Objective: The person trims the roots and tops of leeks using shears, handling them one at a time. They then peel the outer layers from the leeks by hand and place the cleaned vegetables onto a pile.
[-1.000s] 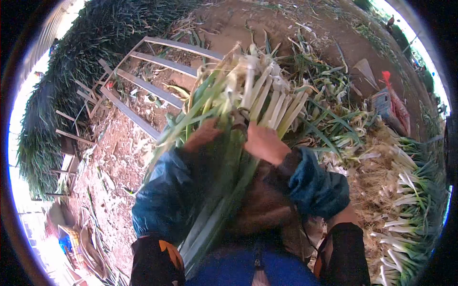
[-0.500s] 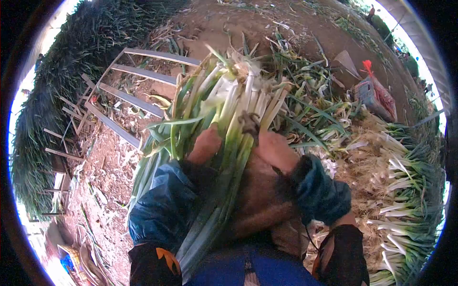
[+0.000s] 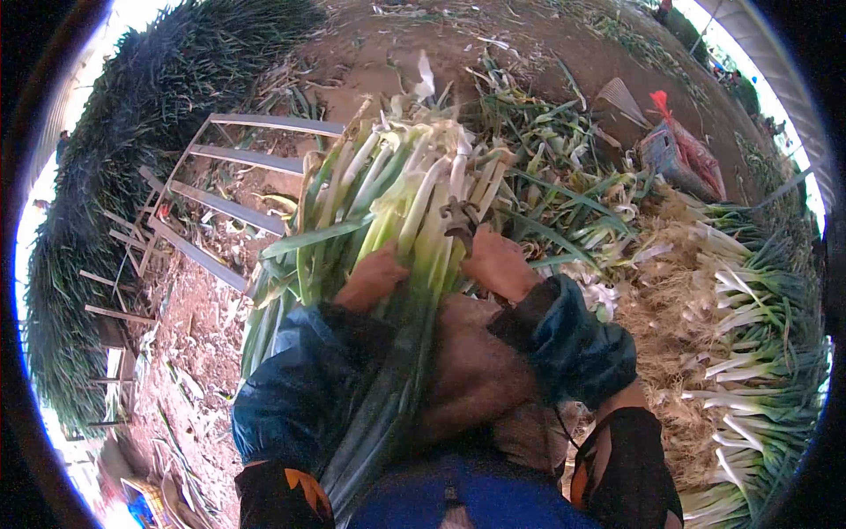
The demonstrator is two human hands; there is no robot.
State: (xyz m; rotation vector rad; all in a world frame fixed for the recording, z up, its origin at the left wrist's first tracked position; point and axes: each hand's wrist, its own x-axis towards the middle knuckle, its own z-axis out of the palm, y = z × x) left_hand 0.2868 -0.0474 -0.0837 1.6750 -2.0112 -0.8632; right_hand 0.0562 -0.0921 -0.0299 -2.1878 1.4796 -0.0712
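A thick bunch of leeks (image 3: 410, 198) lies in front of me, its white ends pointing away and its long green leaves running back between my arms. My left hand (image 3: 377, 271) is closed round pale green stems in the middle of the bunch. Just right of it, my right hand (image 3: 500, 264) is closed on a small dark tool with curved, prong-like ends (image 3: 459, 216). That tool lies against the white stems; the part inside my fist is hidden. Loose outer leaves (image 3: 317, 236) hang across the bunch on the left.
A metal frame with slats (image 3: 238, 159) stands at left, before a large heap of leeks (image 3: 115, 167). Leaf scraps (image 3: 564, 167) lie beyond the bunch. Trimmed leeks with roots (image 3: 740, 353) form a long row at right. A red-tied bag (image 3: 683, 163) sits at far right.
The dark tool shows more clearly beside my right hand. Both hands stay on the bunch, and the view has shifted slightly. A pale piece now appears above the white ends.
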